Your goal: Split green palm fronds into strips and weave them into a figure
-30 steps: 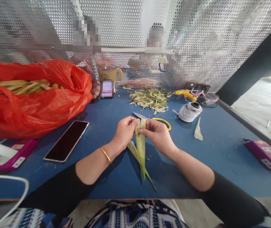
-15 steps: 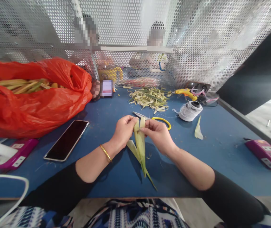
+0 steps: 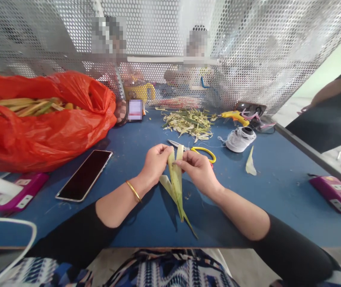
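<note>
Between my two hands hangs a pale green husk leaf, its upper end parted in two strips and its tip pointing down toward me. My left hand pinches the left strip near its top. The right strip is between the thumb and fingers of my right hand. Another narrow leaf slants behind the held one, down to the right. Just beyond my hands lie scissors with yellow handles, partly hidden by my right hand.
A red plastic bag of husks and a phone are on the left. Farther back lie a heap of scraps, a yellow glue gun and a white thread spool. Purple power strips flank the table. People sit behind the perforated screen.
My hands and the leaf hold nearly the same pose, with the strips slightly more apart at the top. At the far right, a person's arm has come into view.
</note>
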Available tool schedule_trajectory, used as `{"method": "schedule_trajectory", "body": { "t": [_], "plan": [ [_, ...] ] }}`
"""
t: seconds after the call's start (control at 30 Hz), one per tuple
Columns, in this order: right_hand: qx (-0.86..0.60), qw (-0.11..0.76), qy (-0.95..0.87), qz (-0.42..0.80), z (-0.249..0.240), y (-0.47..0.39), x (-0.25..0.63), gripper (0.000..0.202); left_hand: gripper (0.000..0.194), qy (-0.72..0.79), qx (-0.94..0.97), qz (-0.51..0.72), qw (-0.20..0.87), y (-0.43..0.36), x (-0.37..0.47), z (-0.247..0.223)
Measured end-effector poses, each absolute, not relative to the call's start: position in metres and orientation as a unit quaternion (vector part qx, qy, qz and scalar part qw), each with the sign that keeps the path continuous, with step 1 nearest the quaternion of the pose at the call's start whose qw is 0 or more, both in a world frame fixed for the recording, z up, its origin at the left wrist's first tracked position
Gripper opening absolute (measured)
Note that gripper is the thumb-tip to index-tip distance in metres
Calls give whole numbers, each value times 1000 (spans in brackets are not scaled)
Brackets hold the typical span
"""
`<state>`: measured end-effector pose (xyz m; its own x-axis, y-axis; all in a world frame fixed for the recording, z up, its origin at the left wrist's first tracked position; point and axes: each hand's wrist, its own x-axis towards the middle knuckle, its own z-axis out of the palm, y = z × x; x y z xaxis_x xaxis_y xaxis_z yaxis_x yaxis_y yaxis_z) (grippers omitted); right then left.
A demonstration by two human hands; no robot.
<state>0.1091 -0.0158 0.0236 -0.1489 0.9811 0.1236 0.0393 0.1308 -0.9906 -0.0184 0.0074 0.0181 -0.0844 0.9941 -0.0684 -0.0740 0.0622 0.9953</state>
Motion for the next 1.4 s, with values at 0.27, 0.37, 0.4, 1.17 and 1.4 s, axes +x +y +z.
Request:
{"method": "schedule_trajectory", "body": {
  "t": [0.27, 0.37, 0.4, 1.17, 1.4],
  "plan": [
    [-447, 453, -558, 533, 20, -17, 107, 20, 17, 523, 431, 538, 501, 11, -20, 16],
    [-444, 475, -582, 489, 21, -18, 108, 18, 18, 522, 422, 537, 511, 12, -20, 15],
    [-443, 478, -586, 481, 21, -18, 108, 18, 18, 522, 419, 537, 512, 13, -20, 15],
    [-398, 432, -564, 580, 24, -22, 106, 15, 18, 532, 408, 574, 470, 23, -26, 8],
    [-328, 428, -599, 592, 44, -29, 113, 29, 18, 554, 371, 590, 455, 31, -29, 8]
  ]
}}
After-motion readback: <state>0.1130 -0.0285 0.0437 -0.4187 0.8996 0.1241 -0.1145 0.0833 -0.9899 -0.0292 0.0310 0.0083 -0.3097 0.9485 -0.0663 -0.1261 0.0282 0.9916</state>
